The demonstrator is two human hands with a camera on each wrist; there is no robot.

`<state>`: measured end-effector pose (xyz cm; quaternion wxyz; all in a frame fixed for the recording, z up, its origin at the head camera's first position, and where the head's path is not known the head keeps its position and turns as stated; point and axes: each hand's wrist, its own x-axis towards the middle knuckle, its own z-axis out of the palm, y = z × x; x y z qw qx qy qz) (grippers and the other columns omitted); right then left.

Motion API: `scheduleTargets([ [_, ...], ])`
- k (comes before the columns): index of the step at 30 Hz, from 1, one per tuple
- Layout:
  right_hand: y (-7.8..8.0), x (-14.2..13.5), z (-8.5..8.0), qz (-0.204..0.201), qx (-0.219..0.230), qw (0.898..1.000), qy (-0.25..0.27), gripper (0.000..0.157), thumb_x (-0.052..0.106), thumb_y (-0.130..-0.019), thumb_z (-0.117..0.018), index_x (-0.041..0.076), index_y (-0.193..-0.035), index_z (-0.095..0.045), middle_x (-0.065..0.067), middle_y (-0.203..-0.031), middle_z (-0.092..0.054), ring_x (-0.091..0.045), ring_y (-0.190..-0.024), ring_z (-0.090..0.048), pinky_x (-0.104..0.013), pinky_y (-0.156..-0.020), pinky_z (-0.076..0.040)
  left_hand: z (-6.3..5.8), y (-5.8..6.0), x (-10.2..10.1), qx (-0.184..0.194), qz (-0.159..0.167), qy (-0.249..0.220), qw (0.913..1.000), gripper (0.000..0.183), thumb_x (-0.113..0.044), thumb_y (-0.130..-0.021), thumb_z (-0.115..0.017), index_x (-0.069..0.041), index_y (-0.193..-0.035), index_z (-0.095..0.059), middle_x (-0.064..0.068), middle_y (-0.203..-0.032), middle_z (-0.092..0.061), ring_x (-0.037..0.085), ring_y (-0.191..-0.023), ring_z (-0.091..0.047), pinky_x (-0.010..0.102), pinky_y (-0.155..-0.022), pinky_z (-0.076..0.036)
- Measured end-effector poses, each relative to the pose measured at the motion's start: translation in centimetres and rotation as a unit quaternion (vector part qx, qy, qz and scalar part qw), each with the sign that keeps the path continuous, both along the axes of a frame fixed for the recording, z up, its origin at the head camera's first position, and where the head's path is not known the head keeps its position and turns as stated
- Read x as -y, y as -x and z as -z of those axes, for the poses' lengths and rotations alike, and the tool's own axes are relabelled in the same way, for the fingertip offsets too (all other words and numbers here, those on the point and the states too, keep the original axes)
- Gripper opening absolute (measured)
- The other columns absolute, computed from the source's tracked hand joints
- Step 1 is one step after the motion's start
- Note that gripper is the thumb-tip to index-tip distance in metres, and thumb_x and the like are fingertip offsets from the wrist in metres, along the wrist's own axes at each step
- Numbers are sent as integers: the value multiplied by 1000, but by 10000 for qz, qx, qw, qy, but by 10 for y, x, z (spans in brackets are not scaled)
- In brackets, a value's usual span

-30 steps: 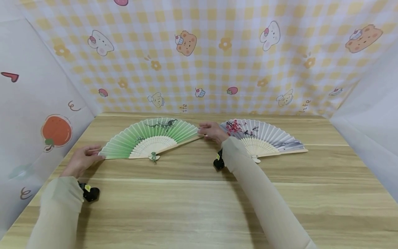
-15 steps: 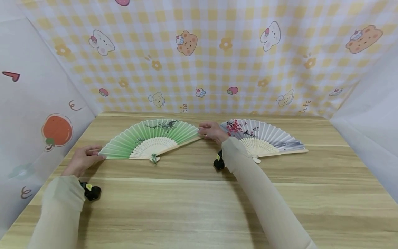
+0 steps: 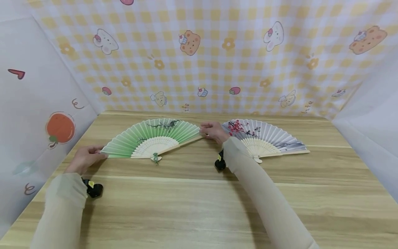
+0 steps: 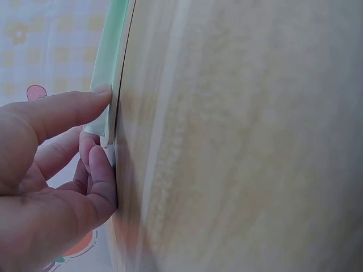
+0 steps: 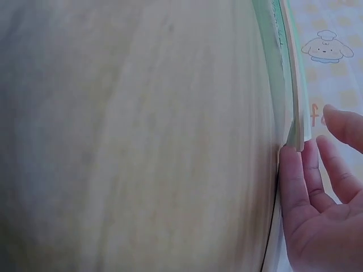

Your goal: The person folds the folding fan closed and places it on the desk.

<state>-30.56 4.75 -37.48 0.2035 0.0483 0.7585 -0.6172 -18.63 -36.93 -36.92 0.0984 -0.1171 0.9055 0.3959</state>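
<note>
A green folding fan (image 3: pixel 130 143), painted with a dark branch, lies spread on the table with a green tassel knot at its pivot. At its left end is my left hand (image 3: pixel 84 159); the left wrist view shows the thumb (image 4: pixel 93 102) on the pleated edge and fingers curled at the tip, pinching it. My right hand (image 3: pixel 214 132) touches the fan's right end. In the right wrist view its fingers (image 5: pixel 295 175) lie under the tip of the outer rib (image 5: pixel 298 102), with the thumb (image 5: pixel 343 124) held apart.
A grey-white folding fan (image 3: pixel 275 135) with red blossoms lies open to the right, its left part covered by my right hand and sleeve. The wooden table (image 3: pixel 174 207) ends at a yellow checked cloth (image 3: pixel 214 72) behind and a white cloth (image 3: pixel 37 97) on the left.
The head view has shifted slightly. Both hands stay at the two ends of the green fan, and neither fan has visibly moved on the table.
</note>
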Motion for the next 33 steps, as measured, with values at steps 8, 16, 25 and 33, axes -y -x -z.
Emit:
scheduleTargets([
  [8, -2, -1, -2, -64, -62, 9999, -75, 39, 8, -86, -60, 6, -124, -53, -8, -125, -51, -20, -109, -50, -33, -87, -46, -1, 4, 2, 97, 4, -172, 9998, 61, -17, -85, -60, 11, -132, -33, 17, -110, -45, 23, -93, -40, 21, -71, -41],
  [16, -2, 0, -2, -86, -103, 9999, -98, 41, 5, -84, -61, 7, -125, -53, -10, -117, -54, -18, -101, -52, -29, -85, -47, 1, 5, 7, 142, 161, -176, 9996, 64, -22, -87, -57, 12, -133, -29, 25, -120, -39, 25, -98, -39, 21, -72, -39],
  [25, -1, -1, 1, 11, -135, 9999, 10, 41, 2, -82, -63, 4, -122, -54, -10, -122, -53, -18, -98, -54, -25, -81, -48, 2, 5, 9, 159, 206, -274, 9993, 69, -31, -87, -58, 10, -135, -28, 28, -126, -35, 27, -104, -37, 27, -79, -40],
  [33, -1, 0, 2, 204, -85, 9995, -225, 34, 6, -81, -65, 3, -114, -60, -9, -114, -57, -11, -75, -53, -20, -65, -46, 3, 5, 8, 194, 214, -368, 9989, 75, -38, -85, -59, 9, -135, -28, 28, -134, -31, 30, -112, -37, 45, -94, -36],
])
